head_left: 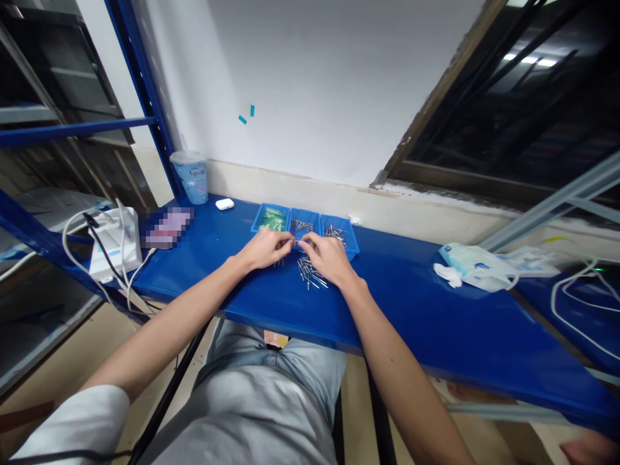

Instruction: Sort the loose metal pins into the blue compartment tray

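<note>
Both hands met over the blue worktop [411,303], just in front of three small blue trays. The left hand [264,248] and right hand [327,255] each had the grip closed in a fingertip pinch, and a thin metal pin [296,241] bridged the gap betw. them. It was too small to tell which end each hand had, or whether there was a 2nd part on it. A loose pile of pins [310,276] lay on the worktop under and just beside the right wrist, near the front edge.

Risks, as a judgement:
- The pin was v. thin and held by the tips only. Any twist or uneven squeeze could flick it out, and it would prob. roll off the edge to the floor.
- The right wrist hung right over the pile, so a sideways sweep of the forearm could scatter pins toward the edge.
- The trays sat touching: the left tray [255,225] w/ green parts [272,221], the middle tray [305,212] and right tray [352,242] w/ metal bits. A hurried drop could land in the wrong one.
- The cup [190,175] stood well apart at the left, beyond the earbud case [225,204], so there was little spill risk unless an elbow swung wide. The cables [113,242] were also at the left, clear of both hands.
</note>
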Tool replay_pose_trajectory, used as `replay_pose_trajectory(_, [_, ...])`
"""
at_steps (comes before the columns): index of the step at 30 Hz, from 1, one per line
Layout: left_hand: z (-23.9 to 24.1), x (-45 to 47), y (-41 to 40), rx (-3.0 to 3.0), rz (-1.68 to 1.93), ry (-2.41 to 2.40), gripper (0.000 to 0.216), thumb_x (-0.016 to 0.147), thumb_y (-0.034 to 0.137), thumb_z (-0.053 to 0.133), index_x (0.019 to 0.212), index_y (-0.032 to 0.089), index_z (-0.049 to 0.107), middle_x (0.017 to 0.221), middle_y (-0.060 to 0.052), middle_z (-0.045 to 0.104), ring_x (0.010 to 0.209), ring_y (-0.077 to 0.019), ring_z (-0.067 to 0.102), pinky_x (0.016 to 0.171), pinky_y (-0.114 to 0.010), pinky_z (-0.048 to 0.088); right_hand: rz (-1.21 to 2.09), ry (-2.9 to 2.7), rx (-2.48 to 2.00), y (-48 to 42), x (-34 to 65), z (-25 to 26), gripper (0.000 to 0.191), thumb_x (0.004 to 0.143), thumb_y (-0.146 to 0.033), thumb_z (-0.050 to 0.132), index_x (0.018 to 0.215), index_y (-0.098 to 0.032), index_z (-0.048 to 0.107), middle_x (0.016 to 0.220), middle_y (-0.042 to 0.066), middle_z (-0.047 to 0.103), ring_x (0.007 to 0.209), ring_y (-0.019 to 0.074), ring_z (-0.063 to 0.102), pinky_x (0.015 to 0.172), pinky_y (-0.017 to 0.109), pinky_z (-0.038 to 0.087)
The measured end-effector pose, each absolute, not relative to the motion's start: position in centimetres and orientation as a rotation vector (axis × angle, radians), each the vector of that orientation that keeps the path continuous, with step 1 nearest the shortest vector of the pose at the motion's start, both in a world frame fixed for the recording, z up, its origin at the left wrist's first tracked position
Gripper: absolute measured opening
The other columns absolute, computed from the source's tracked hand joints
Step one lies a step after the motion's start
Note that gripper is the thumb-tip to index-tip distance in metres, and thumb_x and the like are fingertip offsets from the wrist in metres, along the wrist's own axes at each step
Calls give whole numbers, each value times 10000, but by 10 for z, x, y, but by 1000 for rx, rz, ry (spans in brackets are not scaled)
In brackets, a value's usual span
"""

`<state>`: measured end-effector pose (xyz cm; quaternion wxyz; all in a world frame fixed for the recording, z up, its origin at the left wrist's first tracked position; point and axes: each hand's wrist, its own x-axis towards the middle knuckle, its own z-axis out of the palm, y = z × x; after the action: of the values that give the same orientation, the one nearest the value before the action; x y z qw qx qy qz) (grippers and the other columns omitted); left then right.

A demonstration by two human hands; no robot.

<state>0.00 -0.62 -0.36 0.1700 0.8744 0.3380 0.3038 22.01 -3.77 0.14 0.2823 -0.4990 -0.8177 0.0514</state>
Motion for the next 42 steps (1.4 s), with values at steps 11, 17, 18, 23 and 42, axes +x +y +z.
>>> replay_pose_trajectory(11, [-5, 0, -6, 2510, 822, 947, 324, 1003, 310, 479, 934, 151, 754, 699, -25, 706, 612, -146, 590, 677, -276, 413, 206, -2194, -1272, -36, 222, -2, 156, 1045, -356, 581, 1115, -237, 654, 874, 22, 756, 786, 210, 689, 727, 284, 406])
replay_pose_trajectory(17, [-3, 1, -8, 2507, 827, 956, 331, 1004, 307, 478, 930, 146, 758, 703, -30, 705, 620, -143, 587, 674, -271, 405, 162, -2183, -1292, -36, 221, -1, 197, 1071, -346, 535, 984, -229, 668, 876, 38, 759, 807, 217, 697, 721, 289, 392])
replay_pose_trajectory(18, [-3, 1, -8, 2510, 821, 956, 334, 1007, 306, 474, 929, 146, 757, 704, -31, 705, 622, -143, 587, 677, -271, 407, 181, -2183, -1289, -36, 221, -1, 172, 1059, -355, 564, 1016, -232, 675, 869, 31, 762, 791, 212, 695, 721, 286, 396])
replay_pose_trajectory(23, [-4, 0, -8, 2518, 815, 948, 336, 1011, 309, 471, 936, 149, 757, 712, -31, 710, 629, -144, 591, 680, -270, 409, 185, -2209, -1294, -35, 220, -2, 183, 1063, -314, 550, 1032, -234, 711, 881, 33, 780, 803, 206, 708, 742, 281, 407])
replay_pose_trajectory(42, [-4, 1, -8, 2503, 801, 929, 331, 1014, 304, 475, 971, 149, 764, 705, -25, 708, 620, -148, 598, 675, -269, 416, 265, -2221, -1231, -36, 219, 0, 130, 1065, -281, 523, 1078, -231, 642, 943, 41, 759, 846, 212, 692, 775, 292, 429])
